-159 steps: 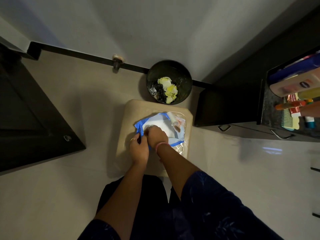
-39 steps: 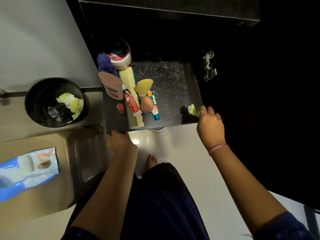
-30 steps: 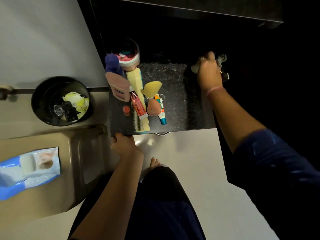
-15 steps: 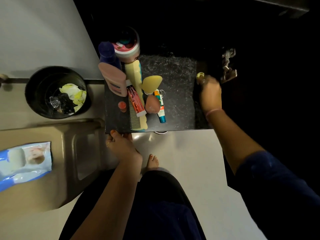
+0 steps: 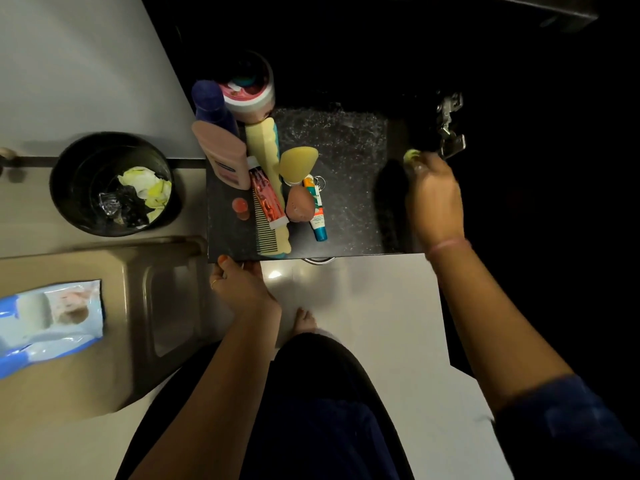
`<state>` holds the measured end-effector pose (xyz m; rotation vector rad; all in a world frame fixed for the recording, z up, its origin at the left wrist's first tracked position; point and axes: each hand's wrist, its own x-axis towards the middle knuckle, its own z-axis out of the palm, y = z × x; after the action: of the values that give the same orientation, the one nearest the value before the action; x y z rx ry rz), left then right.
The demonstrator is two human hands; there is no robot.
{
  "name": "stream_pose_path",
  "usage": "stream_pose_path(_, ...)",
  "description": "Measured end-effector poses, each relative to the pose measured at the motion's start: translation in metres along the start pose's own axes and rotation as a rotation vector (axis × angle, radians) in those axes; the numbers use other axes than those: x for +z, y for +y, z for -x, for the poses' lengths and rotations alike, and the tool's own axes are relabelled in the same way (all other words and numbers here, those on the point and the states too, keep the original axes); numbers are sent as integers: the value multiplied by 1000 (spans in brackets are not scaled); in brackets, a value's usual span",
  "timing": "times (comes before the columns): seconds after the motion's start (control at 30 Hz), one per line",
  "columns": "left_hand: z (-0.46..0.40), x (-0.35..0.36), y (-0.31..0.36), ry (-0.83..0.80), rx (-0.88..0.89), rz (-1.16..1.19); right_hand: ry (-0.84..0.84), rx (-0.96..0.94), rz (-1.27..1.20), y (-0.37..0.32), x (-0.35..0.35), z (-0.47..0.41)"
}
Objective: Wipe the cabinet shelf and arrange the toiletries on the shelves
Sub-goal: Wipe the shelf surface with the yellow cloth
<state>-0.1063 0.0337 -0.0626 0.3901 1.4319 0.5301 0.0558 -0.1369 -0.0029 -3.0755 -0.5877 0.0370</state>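
Observation:
The dark speckled cabinet shelf lies below me. My right hand is shut on a small yellow-green wipe and presses it on the shelf's right side. My left hand grips the shelf's front left edge. Toiletries crowd the left half: a pink lotion bottle, a blue bottle, a round jar, a yellow comb, a red tube, a yellow sponge, a pink sponge and a small teal-capped tube.
A black bin with crumpled wipes stands on the floor to the left. A beige stool holds a blue wipe packet. A metal door hinge sits right of the shelf. My foot is below the shelf edge.
My right hand reached the wipe to the shelf's back right by the hinge, then drew it back toward the front along the right side. My left hand stayed on the front edge.

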Motion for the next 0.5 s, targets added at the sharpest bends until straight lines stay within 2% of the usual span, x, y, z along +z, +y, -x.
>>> stream_pose_path(0.03, 0, 0, 0, -2, -2, 0, 5, -11, 7, -5, 5, -27)
stream_pose_path(0.1, -2, -2, 0, -2, -10, -5, -108, -11, 46, -11, 21, -65)
stream_pose_path(0.2, -3, -4, 0, 11, -27, -35, -190, 60, 147, -14, 44, -74)
stream_pose_path(0.5, -2, -3, 2, 2, -50, -43, -400, 146, 208, 5, 31, 65)
